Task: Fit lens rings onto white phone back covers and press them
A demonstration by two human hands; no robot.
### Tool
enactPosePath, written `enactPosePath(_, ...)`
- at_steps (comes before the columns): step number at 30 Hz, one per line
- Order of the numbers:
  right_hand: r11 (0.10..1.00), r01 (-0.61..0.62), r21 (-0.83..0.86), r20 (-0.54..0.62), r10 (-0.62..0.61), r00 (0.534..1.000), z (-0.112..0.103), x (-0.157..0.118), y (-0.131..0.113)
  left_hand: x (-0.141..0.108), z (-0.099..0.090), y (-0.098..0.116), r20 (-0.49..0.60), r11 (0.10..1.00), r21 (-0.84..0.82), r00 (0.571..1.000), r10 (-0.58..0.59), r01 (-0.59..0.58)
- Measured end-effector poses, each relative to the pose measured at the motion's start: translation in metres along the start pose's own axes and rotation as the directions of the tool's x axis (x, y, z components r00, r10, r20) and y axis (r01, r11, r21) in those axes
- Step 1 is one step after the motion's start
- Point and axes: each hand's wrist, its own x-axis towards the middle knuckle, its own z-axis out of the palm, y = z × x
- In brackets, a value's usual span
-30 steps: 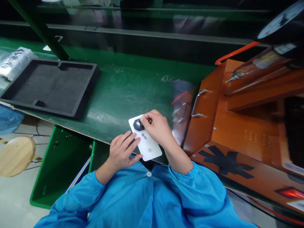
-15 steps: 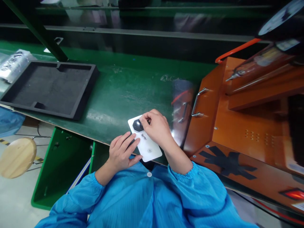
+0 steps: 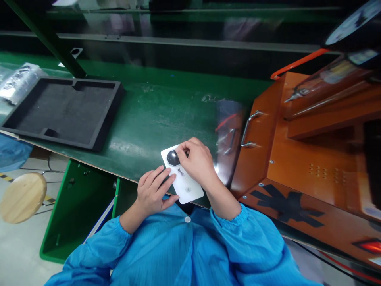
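A white phone back panel [image 3: 187, 187] lies tilted at the front edge of the green bench, its lower end close to my jacket. Near its top sits a black octagonal camera area [image 3: 172, 158], with dark lettering and a small round mark below. My left hand [image 3: 154, 187] rests at the panel's left side, fingers spread and fingertips on its surface. Over the upper right of the panel, my right hand [image 3: 197, 162] has thumb and forefinger pinched at the camera area's right edge. Anything between those fingertips is hidden or too small to make out.
A black foam tray [image 3: 65, 111] stands on the bench [image 3: 154, 111] at left, beside a clear plastic-wrapped bundle [image 3: 19, 83]. On the right is an orange machine [image 3: 268, 131] with a metal handle [image 3: 248, 129]. A green bin [image 3: 74, 210] and wooden stool [image 3: 24, 197] are lower left.
The view has shifted very slightly. Both hands and the phone back panel keep nearly the same position, with the right-hand pinch unchanged.
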Motion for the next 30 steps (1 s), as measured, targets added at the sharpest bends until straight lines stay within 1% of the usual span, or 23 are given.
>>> enactPosePath(8, 0.998, 0.062, 0.023, -0.054, -0.06, 0.997, 0.0064, -0.001, 0.0083, 0.0022, -0.0009, 0.0009, -0.009, 1.0, 0.006, 1.0, -0.001, 0.001)
enactPosePath(18, 0.998, 0.06, 0.008, -0.06, -0.059, 0.996, 0.0077, -0.0017, 0.0081, -0.0009, 0.0006, 0.0004, -0.001, 1.0, -0.001, 1.0, -0.009, 0.009)
enactPosePath(25, 0.999, 0.037, -0.022, -0.063, -0.039, 0.997, 0.0077, -0.0018, 0.0047, -0.0002, 0.0008, 0.0002, -0.006, 1.0, -0.001, 1.0, -0.004, 0.004)
enactPosePath(30, 0.999, 0.035, 0.006, -0.063, -0.034, 0.997, 0.0065, -0.0021, 0.0039, 0.0008, 0.0003, 0.0005, -0.008, 1.0, 0.005, 1.0, 0.002, -0.002)
